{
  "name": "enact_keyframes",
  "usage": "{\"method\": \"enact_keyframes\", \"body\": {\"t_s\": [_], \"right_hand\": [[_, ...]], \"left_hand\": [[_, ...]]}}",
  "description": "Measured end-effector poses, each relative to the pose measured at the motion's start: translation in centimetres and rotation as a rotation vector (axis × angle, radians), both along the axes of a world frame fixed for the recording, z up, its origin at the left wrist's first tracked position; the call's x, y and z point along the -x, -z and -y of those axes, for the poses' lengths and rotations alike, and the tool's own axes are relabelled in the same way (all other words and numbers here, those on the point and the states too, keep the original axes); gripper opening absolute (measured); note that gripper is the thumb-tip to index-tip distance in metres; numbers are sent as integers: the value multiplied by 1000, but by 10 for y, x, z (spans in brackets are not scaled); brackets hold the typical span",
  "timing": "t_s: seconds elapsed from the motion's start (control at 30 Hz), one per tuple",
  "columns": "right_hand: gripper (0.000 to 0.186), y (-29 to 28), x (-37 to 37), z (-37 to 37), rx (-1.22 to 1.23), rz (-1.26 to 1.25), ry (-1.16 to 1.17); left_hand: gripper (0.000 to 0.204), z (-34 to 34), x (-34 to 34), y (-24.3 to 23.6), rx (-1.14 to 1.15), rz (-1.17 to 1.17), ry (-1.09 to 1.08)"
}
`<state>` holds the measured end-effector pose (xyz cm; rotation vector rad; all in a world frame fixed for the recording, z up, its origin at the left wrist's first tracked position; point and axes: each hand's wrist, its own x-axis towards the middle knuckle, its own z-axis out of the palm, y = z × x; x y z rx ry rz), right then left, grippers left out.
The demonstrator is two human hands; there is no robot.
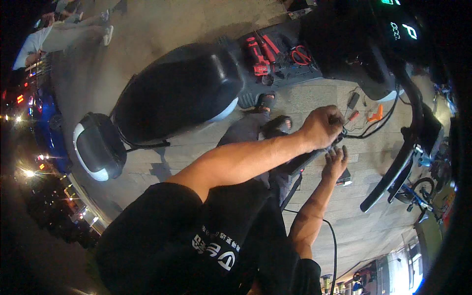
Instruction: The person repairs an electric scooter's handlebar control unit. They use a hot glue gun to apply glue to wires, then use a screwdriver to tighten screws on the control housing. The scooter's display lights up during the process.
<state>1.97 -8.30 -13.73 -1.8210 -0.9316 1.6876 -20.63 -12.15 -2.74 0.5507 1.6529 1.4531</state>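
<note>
My left hand (324, 129) is closed around the end of dark cables (366, 135) beside the scooter's handlebar (388, 182), with small dark connectors at its fingertips. Just below it, my right hand (336, 162) has its fingers curved and apart near those connectors; whether it touches them is unclear. A dark rectangular object (305, 160) lies partly hidden under my left forearm. On the pavement past my hands are an orange glue-gun-like tool (376, 113), a small red-handled item (353, 116) and a black box (353, 101).
The scooter's seat (174, 86) and rear box (98, 145) stretch left. Its footboard holds a red power tool (258, 56) and red-handled scissors (300, 55). A lit display (400, 29) is upper right. Another person (69, 37) is upper left; a bicycle (423, 191) stands right.
</note>
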Motion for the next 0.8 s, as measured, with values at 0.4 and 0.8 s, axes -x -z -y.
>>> {"method": "enact_keyframes", "body": {"t_s": [0.4, 0.8], "right_hand": [[31, 250, -43, -2, 354, 174, -428], [25, 343, 187, -17, -131, 145, -625]], "left_hand": [[24, -21, -28, 21, -183, 284, -30], [27, -38, 14, 40, -393, 586, 268]]}}
